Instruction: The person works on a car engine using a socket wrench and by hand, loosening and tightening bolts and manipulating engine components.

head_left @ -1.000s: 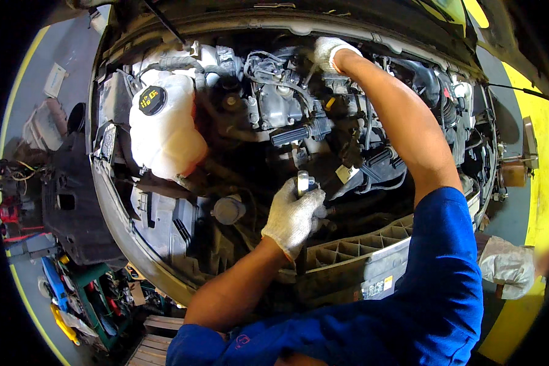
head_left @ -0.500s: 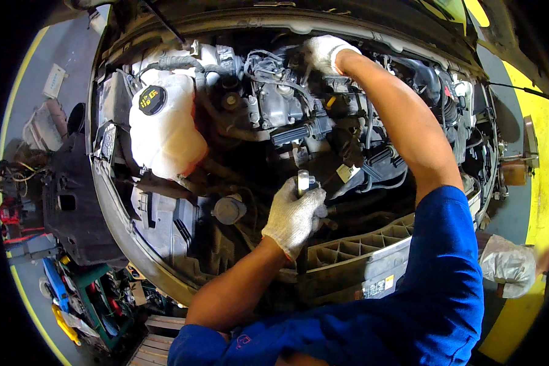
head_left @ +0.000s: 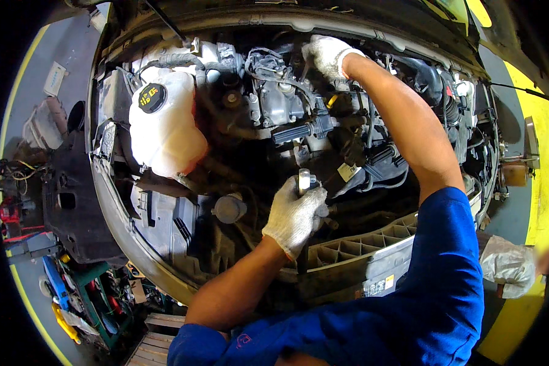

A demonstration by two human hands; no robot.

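Engine [head_left: 282, 105]: lies in front of the person.
White tank [head_left: 165, 134]: stands to the left of the engine.
Left hand [head_left: 294, 218]: gloved, closed around a metal tool [head_left: 304, 182].
Right hand [head_left: 330, 56]: gloved, fingers curled, at the engine's rear; I cannot tell what it holds.
Metal tool: its shiny end stands out of the left hand.

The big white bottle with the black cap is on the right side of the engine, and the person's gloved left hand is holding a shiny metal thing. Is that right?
Not quite: the head view shows the big white bottle with the black cap on the left side of the engine. The gloved left hand is holding a shiny metal thing.
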